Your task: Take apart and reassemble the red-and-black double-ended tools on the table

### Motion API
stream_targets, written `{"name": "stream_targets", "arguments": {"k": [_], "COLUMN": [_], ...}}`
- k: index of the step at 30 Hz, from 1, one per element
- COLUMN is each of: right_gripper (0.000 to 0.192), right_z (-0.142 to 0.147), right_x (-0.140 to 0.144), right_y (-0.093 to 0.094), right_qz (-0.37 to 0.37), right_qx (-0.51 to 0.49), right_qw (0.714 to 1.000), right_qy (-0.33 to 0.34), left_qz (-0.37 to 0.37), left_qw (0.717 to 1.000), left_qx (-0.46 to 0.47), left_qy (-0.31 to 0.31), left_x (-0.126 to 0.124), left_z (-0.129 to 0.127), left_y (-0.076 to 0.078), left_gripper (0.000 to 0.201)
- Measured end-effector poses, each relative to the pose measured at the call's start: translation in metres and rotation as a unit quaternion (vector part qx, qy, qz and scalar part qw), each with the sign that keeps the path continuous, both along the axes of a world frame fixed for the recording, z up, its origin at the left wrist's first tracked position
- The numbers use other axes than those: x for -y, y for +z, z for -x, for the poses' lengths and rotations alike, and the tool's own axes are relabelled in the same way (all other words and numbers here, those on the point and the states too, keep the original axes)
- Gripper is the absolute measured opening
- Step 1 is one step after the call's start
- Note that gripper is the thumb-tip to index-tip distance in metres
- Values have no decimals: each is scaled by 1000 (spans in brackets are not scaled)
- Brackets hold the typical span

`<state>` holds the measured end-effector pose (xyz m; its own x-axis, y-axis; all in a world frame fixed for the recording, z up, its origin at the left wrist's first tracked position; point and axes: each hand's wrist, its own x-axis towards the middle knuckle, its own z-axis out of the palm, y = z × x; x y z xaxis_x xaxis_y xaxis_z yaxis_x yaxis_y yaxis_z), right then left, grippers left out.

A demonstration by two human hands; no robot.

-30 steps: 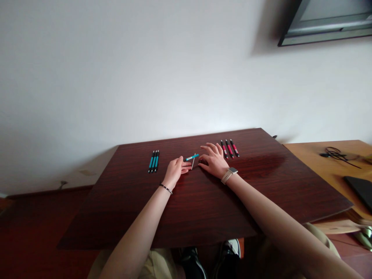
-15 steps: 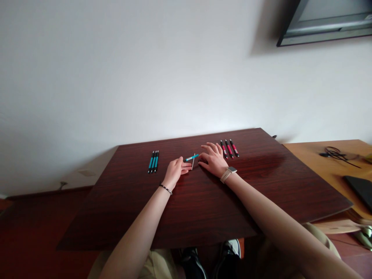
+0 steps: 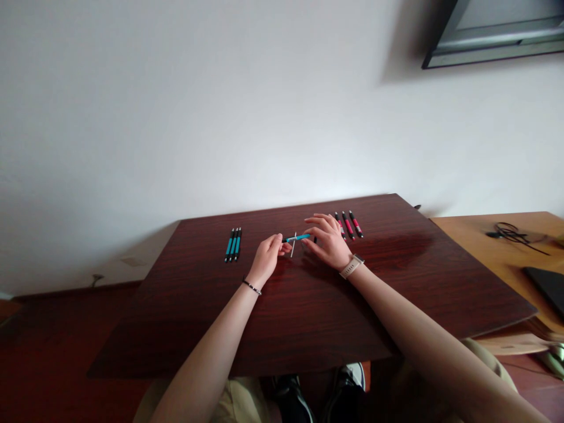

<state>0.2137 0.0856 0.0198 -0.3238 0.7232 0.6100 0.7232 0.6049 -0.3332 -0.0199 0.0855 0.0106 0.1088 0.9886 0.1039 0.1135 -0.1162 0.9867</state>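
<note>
A teal pen barrel with a black end (image 3: 301,237) points sideways above the table, its black end pinched by my left hand (image 3: 268,254). Crossing in front of the barrel is a thin white stick, which looks like an ink refill (image 3: 293,249), close to my left fingers. My right hand (image 3: 329,241) is at the barrel's right end, thumb and fingers curled around a small dark piece (image 3: 314,239). Whether that piece joins the barrel is unclear. Left of my hands lie several teal and black pens (image 3: 232,244) side by side.
Several pink and black pens (image 3: 348,225) lie just beyond my right hand, one partly hidden by it. The dark wooden table (image 3: 299,317) meets a white wall. On a lighter table (image 3: 476,232) at the right are a black cable (image 3: 511,231) and a dark flat object (image 3: 546,288).
My right hand has shifted slightly right, and a small dark piece now shows at its fingertips. The teal barrel has moved a little right and lies more level.
</note>
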Motion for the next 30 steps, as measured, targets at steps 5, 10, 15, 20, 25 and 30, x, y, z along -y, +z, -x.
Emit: {"name": "stream_targets", "arguments": {"k": [5, 10, 15, 20, 25, 30], "right_gripper": [25, 18, 17, 16, 15, 12], "right_z": [2, 4, 5, 5, 3, 5], "right_x": [2, -2, -2, -1, -2, -3], "right_y": [1, -2, -2, -2, -4, -5], "right_qz": [-18, -22, -15, -19, -25, -42], "right_qx": [-6, -25, -39, -32, -30, -50], "right_qw": [1000, 998, 997, 998, 999, 996], "right_qy": [18, 47, 66, 48, 33, 61], "left_qz": [-14, -37, -27, 14, 8, -20], "left_qw": [1000, 999, 999, 999, 999, 998], "left_qx": [-3, -10, 11, 11, 38, 27], "left_qy": [10, 22, 33, 45, 20, 52], "left_x": [-1, -3, -3, -2, -3, -4], "left_z": [3, 4, 5, 5, 5, 4], "left_y": [-1, -2, -1, -1, -3, -6], "left_gripper": [50, 52, 54, 59, 44, 57]}}
